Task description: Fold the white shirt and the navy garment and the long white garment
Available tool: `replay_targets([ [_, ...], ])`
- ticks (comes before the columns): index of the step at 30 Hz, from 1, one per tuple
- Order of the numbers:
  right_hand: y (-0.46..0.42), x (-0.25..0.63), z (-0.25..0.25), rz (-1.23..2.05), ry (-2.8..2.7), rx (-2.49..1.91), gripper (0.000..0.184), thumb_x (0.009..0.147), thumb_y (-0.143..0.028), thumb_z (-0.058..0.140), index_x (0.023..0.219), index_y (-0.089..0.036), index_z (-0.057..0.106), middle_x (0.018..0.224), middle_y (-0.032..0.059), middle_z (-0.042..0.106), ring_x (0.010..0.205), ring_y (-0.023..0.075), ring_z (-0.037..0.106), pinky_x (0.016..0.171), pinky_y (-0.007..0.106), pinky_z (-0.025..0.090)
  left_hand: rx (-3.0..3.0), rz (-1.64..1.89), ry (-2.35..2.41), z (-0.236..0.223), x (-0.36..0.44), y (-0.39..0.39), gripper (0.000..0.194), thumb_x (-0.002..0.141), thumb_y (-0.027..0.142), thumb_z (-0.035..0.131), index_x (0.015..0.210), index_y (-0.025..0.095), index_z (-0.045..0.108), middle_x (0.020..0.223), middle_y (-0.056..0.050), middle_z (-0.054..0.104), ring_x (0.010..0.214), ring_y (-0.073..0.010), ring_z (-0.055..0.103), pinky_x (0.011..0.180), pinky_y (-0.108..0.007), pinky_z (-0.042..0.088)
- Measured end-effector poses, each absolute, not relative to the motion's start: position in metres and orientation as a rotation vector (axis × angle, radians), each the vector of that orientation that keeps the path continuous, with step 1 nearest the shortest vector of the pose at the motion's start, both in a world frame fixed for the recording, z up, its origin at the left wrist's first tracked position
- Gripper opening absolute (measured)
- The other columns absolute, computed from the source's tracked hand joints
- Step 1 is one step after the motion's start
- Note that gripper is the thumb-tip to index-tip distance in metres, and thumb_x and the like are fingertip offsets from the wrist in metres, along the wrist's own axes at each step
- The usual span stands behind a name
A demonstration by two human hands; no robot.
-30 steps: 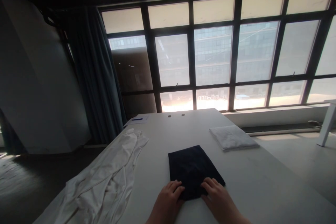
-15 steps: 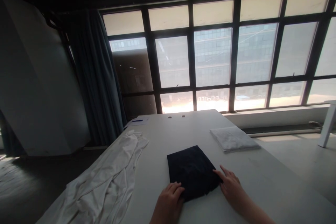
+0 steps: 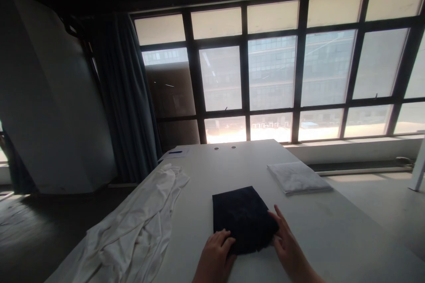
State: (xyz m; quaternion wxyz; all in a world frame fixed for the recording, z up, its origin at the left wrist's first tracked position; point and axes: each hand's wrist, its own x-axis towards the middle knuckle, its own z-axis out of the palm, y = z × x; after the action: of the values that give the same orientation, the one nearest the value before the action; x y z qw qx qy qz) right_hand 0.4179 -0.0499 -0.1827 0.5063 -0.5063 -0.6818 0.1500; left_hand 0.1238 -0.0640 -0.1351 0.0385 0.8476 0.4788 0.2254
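A folded dark navy cloth lies on the white table in front of me. My left hand is at its near left corner, with bent fingers on top and the thumb low by the edge. At the right edge, my right hand has the cloth's side between thumb and fingers, while one finger sticks up off it. The cloth's near edge looks slightly uneven between the two hands. What lies under the cloth at each grip is hidden.
Crumpled white fabric runs along the table's left side. A folded white cloth sits toward the right edge. Near the far left corner, a blue pen lies on paper. The white table reaches toward the windows; a dark curtain hangs left.
My right hand has turned more upright and shifted slightly left along the cloth's right edge, its thumb now lower. My left hand stays at the near left corner. The view has shifted slightly.
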Motion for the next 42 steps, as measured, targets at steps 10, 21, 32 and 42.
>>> replay_targets([
  [10,-0.061,0.364,-0.231,-0.129,-2.208,-1.383,0.108,0.058,-0.005,0.050,0.159,-0.038,0.029,0.163,0.0074,0.019,0.118,0.0363,0.066,0.102,0.058,0.049,2.799,0.845,1.379,-0.148,0.131,-0.063,0.041,0.080,0.022,0.073,0.119,0.031,0.068,0.128,-0.003,0.072,0.117,-0.0292,0.068,0.097,-0.042,0.059],
  [21,-0.058,0.366,-0.187,0.116,-2.198,-1.199,0.088,0.070,0.000,0.042,0.153,-0.029,0.045,0.163,0.0033,0.032,0.133,0.0254,0.055,0.109,0.039,0.049,2.770,0.824,1.316,-0.159,0.136,-0.059,0.042,0.078,0.023,0.071,0.119,0.030,0.070,0.127,-0.006,0.072,0.114,-0.0307,0.068,0.096,-0.043,0.059],
  [32,-0.045,0.362,-0.182,-0.134,-2.225,-1.443,0.058,0.077,-0.004,0.056,0.124,-0.036,0.070,0.146,0.0041,0.058,0.094,0.0230,0.069,0.088,0.036,0.051,2.777,0.803,1.213,-0.148,0.134,-0.059,0.048,0.076,0.022,0.073,0.122,0.031,0.068,0.126,-0.006,0.072,0.113,-0.0289,0.068,0.097,-0.041,0.058],
  [42,-0.043,0.403,-0.118,0.097,-2.099,-1.299,0.035,0.094,-0.009,0.041,0.104,-0.023,0.071,0.114,0.0079,0.070,0.100,0.0232,0.064,0.091,0.035,0.051,2.409,1.234,1.273,-0.124,0.114,-0.067,0.035,0.098,0.045,0.051,0.125,0.025,0.062,0.120,-0.011,0.069,0.113,-0.0250,0.066,0.098,-0.040,0.057],
])
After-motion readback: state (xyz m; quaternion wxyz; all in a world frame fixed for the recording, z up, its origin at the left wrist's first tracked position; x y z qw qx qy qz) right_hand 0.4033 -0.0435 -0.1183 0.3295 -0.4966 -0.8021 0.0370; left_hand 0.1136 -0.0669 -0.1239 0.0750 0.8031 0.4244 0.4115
